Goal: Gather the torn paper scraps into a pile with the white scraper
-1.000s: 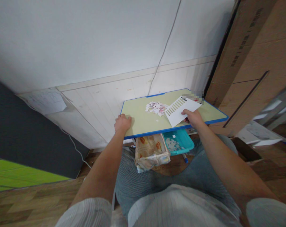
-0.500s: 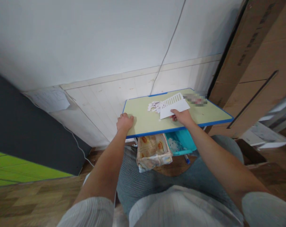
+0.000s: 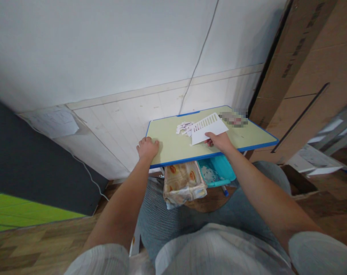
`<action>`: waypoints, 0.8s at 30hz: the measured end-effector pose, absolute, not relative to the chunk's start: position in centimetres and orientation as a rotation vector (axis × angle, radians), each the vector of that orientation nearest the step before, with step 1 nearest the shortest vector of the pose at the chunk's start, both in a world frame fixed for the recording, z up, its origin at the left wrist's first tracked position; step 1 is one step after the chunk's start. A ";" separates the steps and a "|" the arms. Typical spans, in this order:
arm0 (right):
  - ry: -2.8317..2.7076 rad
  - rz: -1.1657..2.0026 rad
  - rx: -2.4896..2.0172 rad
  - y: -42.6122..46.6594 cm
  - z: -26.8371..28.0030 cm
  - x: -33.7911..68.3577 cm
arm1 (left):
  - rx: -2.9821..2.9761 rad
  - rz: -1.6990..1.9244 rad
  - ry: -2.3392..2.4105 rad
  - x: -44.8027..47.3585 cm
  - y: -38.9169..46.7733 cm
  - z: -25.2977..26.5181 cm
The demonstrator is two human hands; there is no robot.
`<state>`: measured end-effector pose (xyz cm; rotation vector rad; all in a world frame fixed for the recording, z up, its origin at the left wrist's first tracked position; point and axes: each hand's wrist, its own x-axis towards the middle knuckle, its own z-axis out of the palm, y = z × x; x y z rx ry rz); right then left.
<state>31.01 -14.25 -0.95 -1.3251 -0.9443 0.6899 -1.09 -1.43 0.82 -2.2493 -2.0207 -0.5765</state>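
Observation:
My right hand (image 3: 219, 142) pinches a white card sheet (image 3: 210, 131) by its near edge, thumb on top and fingers beneath. A row of rectangular slots or printed bars runs along the sheet's far side; I cannot tell which. The sheet is held tilted above a small table (image 3: 173, 151) with a pale yellow-green top and blue rim. Beside the sheet's left end lies a loose pile of white paper scraps (image 3: 185, 128), partly covered by it. At the table's left edge rests my left hand (image 3: 148, 147), fingers apart, holding nothing.
Under the table's front edge hang a cloth-lined basket (image 3: 185, 179) and a turquoise bin (image 3: 223, 168) with white scraps inside. A blurred-out item (image 3: 235, 117) lies at the table's back right. Tall cardboard boxes (image 3: 299, 76) stand at right, a white wall (image 3: 127, 49) behind.
The whole view has shifted slightly, so the table and hands appear a little further left. My right hand keeps its hold on the sheet, and my left hand stays at the table edge.

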 end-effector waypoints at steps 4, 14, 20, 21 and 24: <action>-0.958 0.688 -1.325 -14.2 -1.1 31.2 | -2.482 -0.697 -1.675 0.9 -2.8 1.2; -1.000 0.664 -1.334 -14.0 -1.6 31.4 | -2.941 -0.525 -1.012 7.6 -7.0 0.8; -1.007 0.654 -1.343 -13.8 -1.9 31.6 | -2.947 -0.495 -1.015 6.7 -6.7 1.1; -1.006 0.653 -1.345 -13.8 -1.9 31.6 | -2.944 -0.493 -1.018 6.6 -6.7 1.1; -1.004 0.651 -1.348 -13.8 -1.9 31.6 | -2.927 -0.492 -1.060 6.3 -6.7 1.2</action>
